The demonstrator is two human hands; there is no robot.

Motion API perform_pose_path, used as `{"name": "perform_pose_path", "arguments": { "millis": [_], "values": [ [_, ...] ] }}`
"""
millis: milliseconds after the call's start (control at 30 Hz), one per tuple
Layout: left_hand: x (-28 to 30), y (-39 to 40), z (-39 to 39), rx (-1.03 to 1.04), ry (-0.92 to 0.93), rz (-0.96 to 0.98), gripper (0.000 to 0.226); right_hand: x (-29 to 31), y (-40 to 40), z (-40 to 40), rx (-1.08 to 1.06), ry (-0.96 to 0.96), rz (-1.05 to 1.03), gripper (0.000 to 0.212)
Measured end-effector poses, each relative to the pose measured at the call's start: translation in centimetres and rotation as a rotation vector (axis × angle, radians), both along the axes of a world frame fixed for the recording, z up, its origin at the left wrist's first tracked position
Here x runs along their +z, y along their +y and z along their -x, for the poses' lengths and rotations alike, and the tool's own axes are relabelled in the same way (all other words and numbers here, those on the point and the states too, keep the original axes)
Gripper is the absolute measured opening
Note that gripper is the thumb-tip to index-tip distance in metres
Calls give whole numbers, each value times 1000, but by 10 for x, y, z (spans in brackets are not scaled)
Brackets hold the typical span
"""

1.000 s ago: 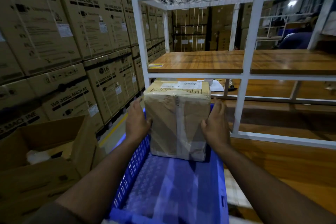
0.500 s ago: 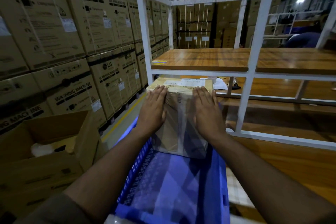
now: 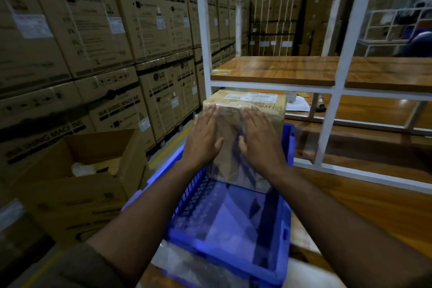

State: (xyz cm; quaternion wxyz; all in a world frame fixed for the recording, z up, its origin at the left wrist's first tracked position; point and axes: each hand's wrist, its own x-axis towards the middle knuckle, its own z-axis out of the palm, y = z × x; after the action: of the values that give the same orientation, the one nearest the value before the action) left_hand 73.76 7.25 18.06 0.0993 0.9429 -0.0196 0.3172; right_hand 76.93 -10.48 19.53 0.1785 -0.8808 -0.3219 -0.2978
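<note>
A brown taped parcel (image 3: 261, 100) with a white label on top stands upright at the far end of a blue plastic crate (image 3: 224, 238). My left hand (image 3: 205, 133) lies flat on the parcel's near face, fingers straight and pointing up. Beside it, my right hand (image 3: 259, 138) presses flat on the same face, fingers straight. Neither hand curls round the parcel. The lower part of the parcel is hidden behind my hands and wrists.
A white metal rack (image 3: 332, 91) with wooden shelves (image 3: 275, 70) stands ahead and to the right. Stacked washing-machine cartons (image 3: 98, 30) wall the left side. An open cardboard box (image 3: 88, 170) sits at the lower left. Papers (image 3: 298, 104) lie on the rack's lower level.
My hands moved from gripping the parcel's two sides to lying flat on its near face. The parcel stays upright in the crate's far end. The view has shifted slightly.
</note>
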Motion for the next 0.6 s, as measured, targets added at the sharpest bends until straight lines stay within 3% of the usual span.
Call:
{"name": "perform_pose_path", "arguments": {
  "millis": [333,600],
  "values": [
    [6,2,109,201,-35,95,79,8,36,66,369,244,-47,64],
    [-9,-18,225,427,-23,105,77,-4,44,154,613,280,-35,65]
  ]
}}
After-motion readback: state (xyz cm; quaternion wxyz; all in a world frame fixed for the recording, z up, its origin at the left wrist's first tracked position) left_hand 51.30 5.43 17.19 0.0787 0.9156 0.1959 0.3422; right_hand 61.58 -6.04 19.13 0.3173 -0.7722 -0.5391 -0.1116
